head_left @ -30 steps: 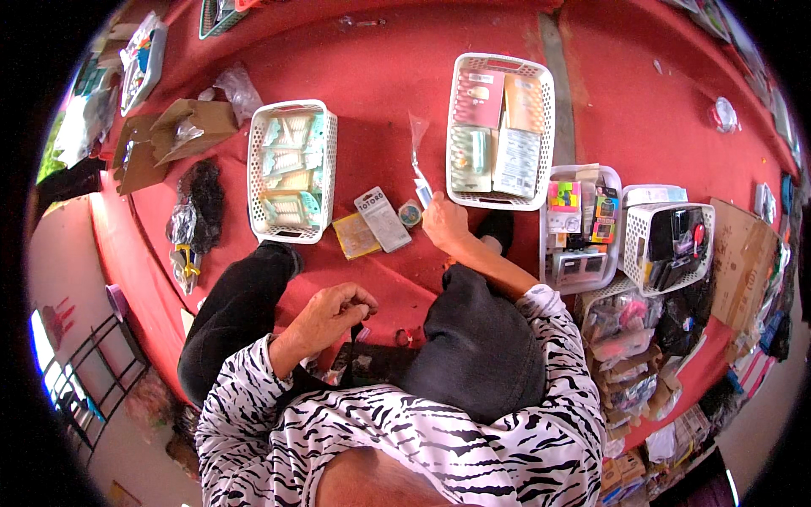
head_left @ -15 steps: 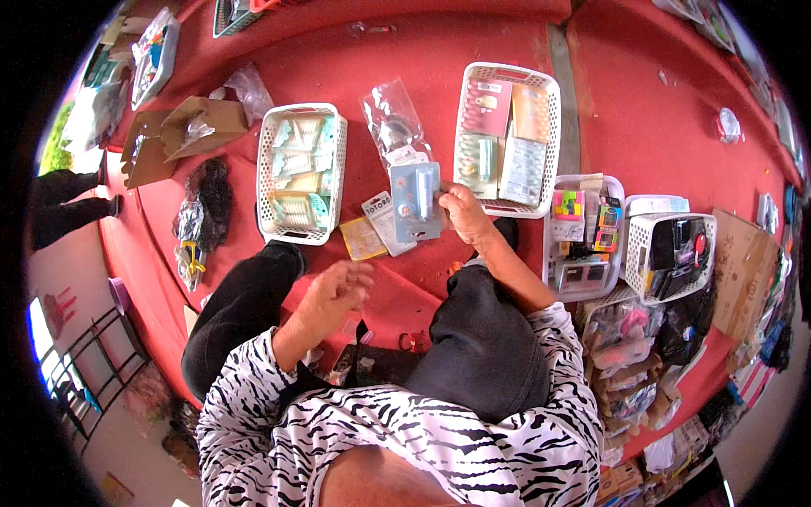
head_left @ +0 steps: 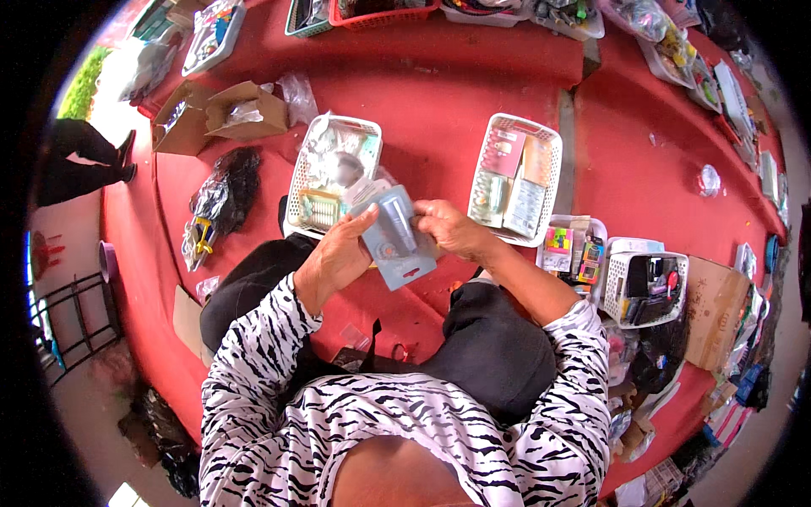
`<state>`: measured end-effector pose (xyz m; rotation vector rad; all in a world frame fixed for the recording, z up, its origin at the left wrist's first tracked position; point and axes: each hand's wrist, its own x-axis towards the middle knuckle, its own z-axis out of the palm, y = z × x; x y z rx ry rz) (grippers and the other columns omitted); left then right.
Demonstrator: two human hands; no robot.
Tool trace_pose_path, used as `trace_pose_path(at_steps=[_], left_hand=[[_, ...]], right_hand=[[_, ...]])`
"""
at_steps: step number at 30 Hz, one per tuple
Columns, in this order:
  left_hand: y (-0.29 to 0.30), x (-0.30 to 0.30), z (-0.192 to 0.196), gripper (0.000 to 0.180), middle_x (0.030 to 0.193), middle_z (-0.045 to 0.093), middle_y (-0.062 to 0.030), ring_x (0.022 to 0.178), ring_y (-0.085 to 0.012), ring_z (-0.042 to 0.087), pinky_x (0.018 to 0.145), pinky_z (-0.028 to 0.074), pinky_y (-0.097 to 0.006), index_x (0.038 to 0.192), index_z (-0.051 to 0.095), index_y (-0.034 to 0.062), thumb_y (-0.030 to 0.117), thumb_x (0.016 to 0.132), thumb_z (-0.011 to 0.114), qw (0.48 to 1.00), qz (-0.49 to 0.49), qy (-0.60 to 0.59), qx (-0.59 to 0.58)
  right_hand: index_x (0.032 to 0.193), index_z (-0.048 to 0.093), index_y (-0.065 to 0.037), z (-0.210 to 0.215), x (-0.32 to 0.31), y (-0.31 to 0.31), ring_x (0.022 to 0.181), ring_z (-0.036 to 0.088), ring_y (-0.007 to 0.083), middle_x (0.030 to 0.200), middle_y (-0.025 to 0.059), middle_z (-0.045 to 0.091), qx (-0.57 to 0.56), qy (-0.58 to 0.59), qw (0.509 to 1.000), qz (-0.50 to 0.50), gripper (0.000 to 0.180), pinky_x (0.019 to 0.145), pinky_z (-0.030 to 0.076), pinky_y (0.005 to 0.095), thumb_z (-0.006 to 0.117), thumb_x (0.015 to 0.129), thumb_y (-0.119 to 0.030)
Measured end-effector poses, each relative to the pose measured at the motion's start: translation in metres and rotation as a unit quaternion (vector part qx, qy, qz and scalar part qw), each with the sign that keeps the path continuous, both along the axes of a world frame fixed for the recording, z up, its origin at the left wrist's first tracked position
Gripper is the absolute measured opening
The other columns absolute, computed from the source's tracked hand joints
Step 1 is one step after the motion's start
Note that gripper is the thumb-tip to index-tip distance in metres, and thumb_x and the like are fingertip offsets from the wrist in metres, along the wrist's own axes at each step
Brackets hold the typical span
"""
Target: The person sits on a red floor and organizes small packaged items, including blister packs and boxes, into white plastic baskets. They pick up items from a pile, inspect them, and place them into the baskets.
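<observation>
A grey-blue blister pack with a clear bubble is held up between my two hands, tilted. My left hand grips its left edge, thumb lying along the card. On the other edge, the bent fingers of my right hand pinch the pack. Just beyond my left hand stands a white basket of small packs, partly covered by a crinkled clear plastic bag. A second white basket, holding pink, orange and pale packs, is beyond my right hand. What lies behind the held pack is mostly hidden.
Red cloth covers the ground. To the left are an open cardboard box and a black plastic bag. Right of me sit a small basket of dark items and a cardboard sheet. Another person's legs show far left.
My left hand has come up to the blister pack, which my right hand has brought nearer and tilted. The clear bag between the baskets now lies over the left basket. The view has shifted.
</observation>
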<state>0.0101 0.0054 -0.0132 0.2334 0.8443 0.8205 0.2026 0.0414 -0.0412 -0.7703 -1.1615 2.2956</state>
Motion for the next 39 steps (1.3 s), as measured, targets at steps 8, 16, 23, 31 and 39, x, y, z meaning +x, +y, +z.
trace_pose_path(at_steps=[8,16,23,31,39], left_hand=[[-0.008,-0.009,-0.014,0.029,0.104,0.057,-0.0107,0.094,-0.0253,0.057,0.08,0.048,-0.043,0.117,0.044,0.005,0.018,0.091,0.04,0.984,0.08,0.145,-0.063],[-0.012,-0.021,-0.005,0.016,0.086,0.062,-0.0054,0.075,-0.019,0.061,0.067,0.051,-0.037,0.098,0.058,0.006,0.014,0.084,0.055,0.991,0.054,0.109,-0.047],[-0.011,-0.022,-0.019,0.02,0.088,0.061,-0.0079,0.075,-0.0221,0.06,0.066,0.05,-0.04,0.1,0.055,0.0019,0.013,0.083,0.056,0.991,0.062,0.109,-0.038],[-0.003,-0.012,0.008,0.024,0.088,0.06,-0.0097,0.073,-0.0194,0.061,0.064,0.052,-0.036,0.1,0.052,0.0006,0.022,0.089,0.049,0.991,0.016,0.114,-0.073],[-0.001,-0.025,-0.003,0.031,0.096,0.059,-0.0105,0.081,-0.0203,0.061,0.066,0.052,-0.032,0.108,0.048,-0.0013,0.023,0.089,0.048,0.979,0.057,0.198,-0.012]], right_hand=[[0.116,0.049,-0.005,0.054,-0.011,0.012,0.103,0.05,0.0307,0.12,0.0186,0.043,0.545,-0.268,0.794,-0.016,0.046,0.084,0.045,0.0368,0.055,0.07,-0.003],[0.101,0.055,-0.009,0.067,-0.034,0.016,0.1,0.053,0.0294,0.111,0.0151,0.05,0.744,-0.193,0.628,0.124,0.03,0.079,0.046,0.0379,0.052,0.071,-0.006],[0.093,0.054,-0.001,0.055,-0.033,0.007,0.097,0.053,0.0262,0.108,0.0164,0.05,0.8,-0.196,0.56,0.089,0.026,0.08,0.045,0.035,0.054,0.068,-0.01],[0.084,0.057,-0.001,0.031,-0.006,-0.005,0.092,0.052,0.0197,0.101,0.0113,0.054,0.853,-0.18,0.49,0.0,0.021,0.071,0.043,0.0312,0.053,0.071,-0.017],[0.088,0.055,-0.003,0.016,0.035,0.004,0.076,0.058,0.0218,0.089,0.0093,0.057,0.684,-0.312,0.658,-0.044,0.032,0.062,0.048,0.0338,0.064,0.067,-0.026]])
